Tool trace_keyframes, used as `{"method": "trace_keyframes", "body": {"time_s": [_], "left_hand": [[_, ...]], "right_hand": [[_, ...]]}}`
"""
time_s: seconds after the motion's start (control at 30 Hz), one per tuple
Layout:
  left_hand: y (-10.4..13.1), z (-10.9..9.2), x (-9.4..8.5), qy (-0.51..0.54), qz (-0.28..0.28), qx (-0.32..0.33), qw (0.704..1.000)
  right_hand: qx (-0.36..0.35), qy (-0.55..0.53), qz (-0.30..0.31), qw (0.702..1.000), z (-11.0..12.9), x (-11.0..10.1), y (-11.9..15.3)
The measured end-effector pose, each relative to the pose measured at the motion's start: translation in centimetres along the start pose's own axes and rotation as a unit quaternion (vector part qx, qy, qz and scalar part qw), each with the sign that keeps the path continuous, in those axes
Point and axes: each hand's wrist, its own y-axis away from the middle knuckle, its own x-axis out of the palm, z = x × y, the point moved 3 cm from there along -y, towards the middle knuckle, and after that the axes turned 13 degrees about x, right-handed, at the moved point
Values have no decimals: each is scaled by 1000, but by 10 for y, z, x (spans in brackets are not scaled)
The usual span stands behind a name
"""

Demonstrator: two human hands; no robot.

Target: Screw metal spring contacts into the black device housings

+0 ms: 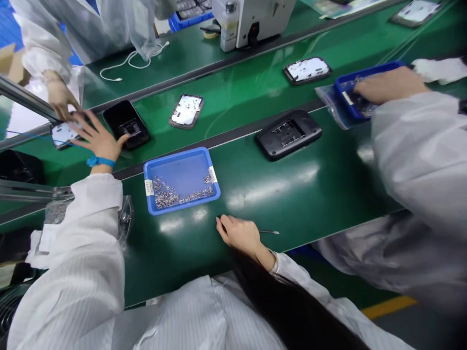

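Note:
My left hand [97,136], with a blue band at the wrist, stretches over the green belt with its fingers spread. Its fingertips reach toward a housing with a white panel [62,134], beside a co-worker's hand [60,95]. A black casing [126,125] lies just right of my thumb. My right hand [241,236] rests on the green worktop, fingers closed around a thin metal tool [269,232] whose slim end sticks out to the right. Its kind is hidden by my hand. Above it stands a blue tray [182,165] with many small metal parts [166,194].
A black device shell [289,134] lies on the worktop. Housings with white panels [187,111] [308,70] sit on the belt. At right, another person's hand [394,85] reaches into a blue bin [350,104]. A metal bar [29,99] crosses at left, near plastic bags [126,218].

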Motion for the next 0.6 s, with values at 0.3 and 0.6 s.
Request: {"method": "trace_keyframes", "body": {"time_s": [0.3, 0.6], "left_hand": [[87, -62, 42, 154, 79, 256, 951], [94, -81, 53, 86, 177, 391, 899]], "right_hand": [[15, 1, 31, 999, 0, -1, -1], [23, 2, 44, 999, 4, -4, 0]]}}
